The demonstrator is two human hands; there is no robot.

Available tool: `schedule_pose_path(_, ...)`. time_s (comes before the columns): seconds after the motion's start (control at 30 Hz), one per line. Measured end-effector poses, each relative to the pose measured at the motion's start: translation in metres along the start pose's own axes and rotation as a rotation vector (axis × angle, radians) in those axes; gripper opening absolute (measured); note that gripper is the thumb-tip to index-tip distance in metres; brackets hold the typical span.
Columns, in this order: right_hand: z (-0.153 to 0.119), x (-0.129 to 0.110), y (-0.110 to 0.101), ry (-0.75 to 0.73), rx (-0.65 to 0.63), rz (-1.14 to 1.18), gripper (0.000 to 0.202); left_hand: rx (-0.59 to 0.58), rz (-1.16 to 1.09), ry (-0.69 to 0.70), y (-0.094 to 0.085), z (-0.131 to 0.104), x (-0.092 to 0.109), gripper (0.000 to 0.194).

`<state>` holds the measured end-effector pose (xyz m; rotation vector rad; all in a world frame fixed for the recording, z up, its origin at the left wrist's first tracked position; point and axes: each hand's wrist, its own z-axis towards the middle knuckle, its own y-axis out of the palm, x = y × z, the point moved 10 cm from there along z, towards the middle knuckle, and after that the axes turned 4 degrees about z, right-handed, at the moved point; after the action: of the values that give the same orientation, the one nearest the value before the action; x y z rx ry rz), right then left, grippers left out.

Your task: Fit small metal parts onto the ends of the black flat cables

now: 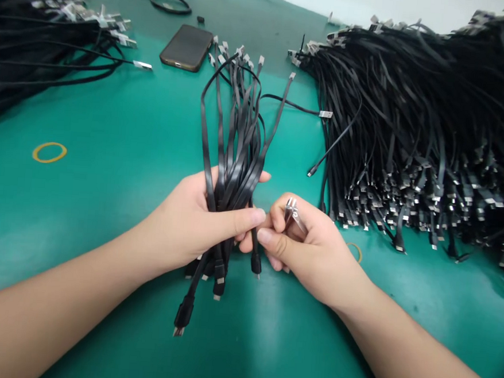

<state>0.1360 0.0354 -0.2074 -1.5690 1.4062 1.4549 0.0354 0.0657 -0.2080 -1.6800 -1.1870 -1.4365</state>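
A bundle of flat black USB cables [235,179] is gripped by my left hand [198,217], whose thumb lies across the front. Silver plugs fan out above the hand, and small black-housed plugs [184,311] hang below it. My right hand [300,241] is closed at the bundle's right side, its thumb and finger pinching at one USB cable [255,249] whose plug points down. A small shiny metal piece [293,212] shows at the curled fingers of my right hand; whether it is worn or held I cannot tell. The fingertips of both hands nearly meet.
A large pile of black cables [403,125] covers the right side, and another pile [41,53] lies at left. A phone [186,47] lies behind the bundle. Yellow rubber bands [49,152] rest on the green table [121,145]. One loose cable [335,140] sticks out from the right pile.
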Motion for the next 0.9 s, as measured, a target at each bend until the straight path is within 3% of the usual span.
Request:
schedule_pose_path(0.43,0.0,0.001,0.004,0.003,-0.007,-0.089,0.032,0.099,0.097,-0.01,-0.007,0.0,0.0,0.046)
schedule_pose_path(0.63,-0.015,-0.024,-0.022,-0.144,0.202,-0.503,0.015,0.175,0.125,0.008,-0.015,-0.002,0.002,0.046)
schedule_pose_path(0.9,-0.019,-0.028,-0.009,-0.179,-0.084,-0.75,0.011,0.189,0.099,-0.005,-0.017,0.0,-0.002,0.047)
